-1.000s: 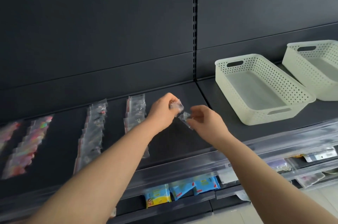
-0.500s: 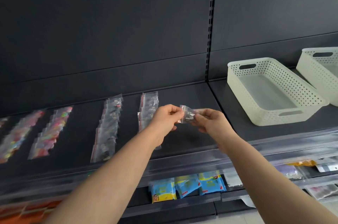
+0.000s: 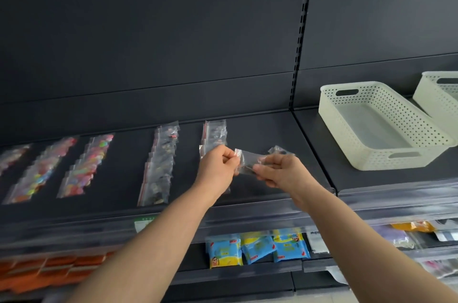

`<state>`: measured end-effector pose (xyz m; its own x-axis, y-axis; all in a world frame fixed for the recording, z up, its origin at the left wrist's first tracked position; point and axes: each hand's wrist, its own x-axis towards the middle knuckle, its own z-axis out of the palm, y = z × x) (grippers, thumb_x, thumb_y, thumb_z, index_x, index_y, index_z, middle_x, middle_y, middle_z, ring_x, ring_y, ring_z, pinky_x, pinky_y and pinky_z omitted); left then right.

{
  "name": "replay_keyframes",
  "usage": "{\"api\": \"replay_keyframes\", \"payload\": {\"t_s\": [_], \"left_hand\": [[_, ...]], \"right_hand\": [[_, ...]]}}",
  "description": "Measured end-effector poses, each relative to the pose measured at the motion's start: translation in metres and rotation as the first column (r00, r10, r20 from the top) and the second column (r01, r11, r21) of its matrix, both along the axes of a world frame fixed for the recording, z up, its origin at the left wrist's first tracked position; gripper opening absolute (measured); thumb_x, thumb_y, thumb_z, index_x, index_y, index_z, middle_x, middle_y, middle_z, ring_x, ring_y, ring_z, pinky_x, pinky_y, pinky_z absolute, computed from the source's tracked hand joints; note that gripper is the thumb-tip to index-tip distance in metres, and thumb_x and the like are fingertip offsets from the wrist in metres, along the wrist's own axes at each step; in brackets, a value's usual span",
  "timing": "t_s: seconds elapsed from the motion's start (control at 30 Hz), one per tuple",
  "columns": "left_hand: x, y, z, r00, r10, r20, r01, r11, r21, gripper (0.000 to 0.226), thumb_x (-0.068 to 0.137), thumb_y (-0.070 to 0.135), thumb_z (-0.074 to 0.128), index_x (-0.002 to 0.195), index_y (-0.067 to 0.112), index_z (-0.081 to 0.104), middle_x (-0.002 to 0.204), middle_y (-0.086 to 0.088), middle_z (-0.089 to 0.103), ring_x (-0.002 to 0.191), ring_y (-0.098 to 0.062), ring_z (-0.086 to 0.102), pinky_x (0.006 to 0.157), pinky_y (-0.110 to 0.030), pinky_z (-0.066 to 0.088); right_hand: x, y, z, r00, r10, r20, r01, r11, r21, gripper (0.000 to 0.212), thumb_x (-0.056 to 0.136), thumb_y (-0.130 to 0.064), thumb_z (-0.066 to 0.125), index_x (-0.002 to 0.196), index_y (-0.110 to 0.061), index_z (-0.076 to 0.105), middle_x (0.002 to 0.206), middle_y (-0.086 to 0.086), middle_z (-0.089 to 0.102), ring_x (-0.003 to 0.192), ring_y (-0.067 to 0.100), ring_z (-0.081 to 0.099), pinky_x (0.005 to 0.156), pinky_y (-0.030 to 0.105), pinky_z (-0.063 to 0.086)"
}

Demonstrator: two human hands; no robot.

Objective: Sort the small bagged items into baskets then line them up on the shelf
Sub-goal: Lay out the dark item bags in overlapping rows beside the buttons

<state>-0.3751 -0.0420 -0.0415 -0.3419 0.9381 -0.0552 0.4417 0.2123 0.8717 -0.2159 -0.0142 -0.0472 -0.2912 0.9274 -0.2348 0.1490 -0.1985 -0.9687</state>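
Both my hands hold small clear bags above the dark shelf. My left hand pinches the red-striped end of one clear bag. My right hand pinches the other end of it, and a second clear bag sticks up behind its fingers. Rows of bagged items lie on the shelf: two rows of dark pieces and colourful rows further left. An empty cream perforated basket stands on the shelf to the right.
A second cream basket is cut off at the right edge. The lower shelf holds blue and yellow packets, orange packs at the left, and mixed packets at the right. A slotted upright divides the back panels.
The view has shifted left, so the baskets sit further right. My hands have drawn slightly apart, stretching the clear bag between them, and a second bag now shows behind my right hand.
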Motion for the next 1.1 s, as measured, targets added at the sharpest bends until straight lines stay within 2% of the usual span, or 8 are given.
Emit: {"api": "replay_keyframes", "payload": {"t_s": [0.1, 0.23, 0.33, 0.47, 0.73, 0.9, 0.97, 1.1], "left_hand": [[-0.023, -0.021, -0.006, 0.998, 0.011, -0.064, -0.013, 0.999, -0.029, 0.01, 0.091, 0.016, 0.062, 0.084, 0.021, 0.058, 0.077, 0.001, 0.07, 0.068, -0.014, 0.063, 0.068, -0.036, 0.053], [-0.051, -0.044, -0.016, 0.954, 0.025, -0.299, -0.066, 0.99, -0.128, 0.024, 0.086, 0.033, 0.071, 0.098, 0.024, 0.052, 0.082, 0.009, 0.069, 0.081, -0.013, 0.065, 0.075, -0.035, 0.054], [-0.06, -0.052, -0.021, 0.923, -0.003, -0.384, -0.074, 0.98, -0.187, 0.029, 0.083, 0.04, 0.072, 0.097, 0.024, 0.051, 0.08, 0.01, 0.07, 0.078, -0.013, 0.066, 0.073, -0.038, 0.056], [-0.064, -0.05, -0.022, 0.863, -0.019, -0.505, -0.089, 0.978, -0.19, 0.031, 0.085, 0.042, 0.068, 0.104, 0.024, 0.051, 0.088, 0.01, 0.068, 0.082, -0.014, 0.065, 0.071, -0.036, 0.055], [-0.066, -0.04, -0.028, 0.856, -0.013, -0.516, -0.084, 0.983, -0.164, 0.034, 0.09, 0.036, 0.065, 0.117, 0.023, 0.047, 0.091, 0.01, 0.068, 0.085, -0.014, 0.064, 0.067, -0.032, 0.052], [-0.074, -0.044, -0.031, 0.84, -0.039, -0.541, -0.049, 0.988, -0.148, 0.039, 0.091, 0.034, 0.065, 0.122, 0.022, 0.045, 0.094, 0.009, 0.068, 0.087, -0.014, 0.064, 0.068, -0.032, 0.05], [-0.077, -0.045, -0.032, 0.84, -0.033, -0.542, -0.053, 0.988, -0.143, 0.038, 0.091, 0.033, 0.065, 0.122, 0.022, 0.046, 0.094, 0.009, 0.068, 0.087, -0.014, 0.064, 0.07, -0.032, 0.051], [-0.073, -0.044, -0.028, 0.837, -0.013, -0.547, -0.043, 0.995, -0.089, 0.029, 0.092, 0.026, 0.063, 0.117, 0.021, 0.048, 0.09, 0.008, 0.068, 0.085, -0.015, 0.064, 0.071, -0.034, 0.053]], "right_hand": [[-0.02, -0.008, -0.003, 0.993, 0.034, 0.116, -0.04, 0.998, 0.052, 0.004, 0.086, -0.014, 0.069, 0.083, -0.015, 0.068, 0.077, 0.002, 0.071, 0.068, 0.011, 0.066, 0.061, 0.021, 0.049], [-0.049, -0.019, -0.01, 0.94, 0.095, 0.329, -0.138, 0.984, 0.112, 0.009, 0.08, -0.024, 0.074, 0.075, -0.025, 0.066, 0.072, -0.004, 0.071, 0.067, 0.01, 0.067, 0.061, 0.023, 0.051], [-0.062, -0.025, -0.012, 0.867, 0.1, 0.488, -0.196, 0.969, 0.149, 0.017, 0.077, -0.033, 0.074, 0.078, -0.026, 0.059, 0.069, -0.005, 0.07, 0.071, 0.009, 0.067, 0.068, 0.026, 0.054], [-0.073, -0.024, -0.012, 0.79, 0.027, 0.613, -0.197, 0.957, 0.212, 0.024, 0.075, -0.035, 0.073, 0.087, -0.024, 0.055, 0.081, -0.006, 0.066, 0.079, 0.013, 0.062, 0.063, 0.026, 0.048], [-0.085, -0.023, -0.019, 0.734, -0.116, 0.669, -0.132, 0.942, 0.308, 0.034, 0.08, -0.039, 0.071, 0.095, -0.019, 0.047, 0.083, -0.007, 0.062, 0.079, 0.018, 0.059, 0.062, 0.029, 0.042], [-0.083, -0.027, -0.027, 0.719, -0.156, 0.677, -0.236, 0.862, 0.45, 0.023, 0.085, -0.025, 0.066, 0.075, -0.031, 0.047, 0.078, -0.014, 0.05, 0.073, 0.011, 0.05, 0.054, 0.024, 0.036], [-0.082, -0.028, -0.029, 0.706, -0.102, 0.701, -0.286, 0.864, 0.414, 0.007, 0.088, -0.028, 0.063, 0.088, -0.034, 0.059, 0.092, -0.012, 0.055, 0.082, 0.012, 0.055, 0.062, 0.025, 0.042], [-0.08, -0.026, -0.026, 0.735, -0.076, 0.673, -0.272, 0.877, 0.396, 0.014, 0.088, -0.038, 0.062, 0.099, -0.029, 0.061, 0.09, -0.011, 0.059, 0.082, 0.011, 0.055, 0.065, 0.025, 0.042]]}}
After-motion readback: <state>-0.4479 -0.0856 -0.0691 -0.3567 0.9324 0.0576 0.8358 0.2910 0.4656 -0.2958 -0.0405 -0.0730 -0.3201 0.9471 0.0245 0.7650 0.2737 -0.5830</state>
